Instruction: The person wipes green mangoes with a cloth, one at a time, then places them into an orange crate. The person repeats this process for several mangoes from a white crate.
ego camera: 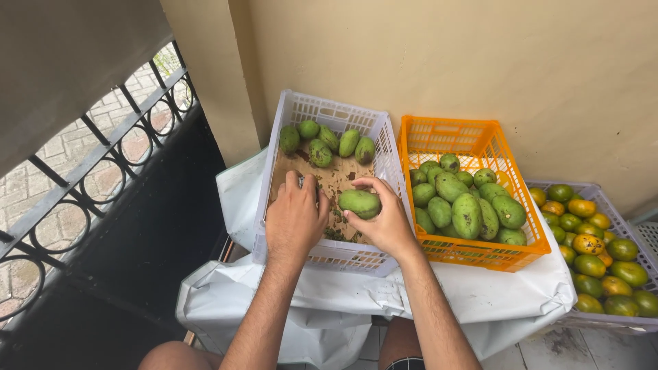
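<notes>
My right hand (385, 218) grips a green mango (359, 203) inside a white plastic crate (322, 253). My left hand (295, 216) reaches into the same crate, palm down on the brown cardboard liner (336, 179); whether its fingers hold anything is hidden. Several more green mangoes (327, 142) lie at the crate's far end.
An orange crate (480, 253) to the right holds several green mangoes. Further right a grey crate (603, 321) holds green and yellow ripening fruit. The crates rest on a white sheet (480, 294) against a beige wall. A black metal railing (103, 171) runs on the left.
</notes>
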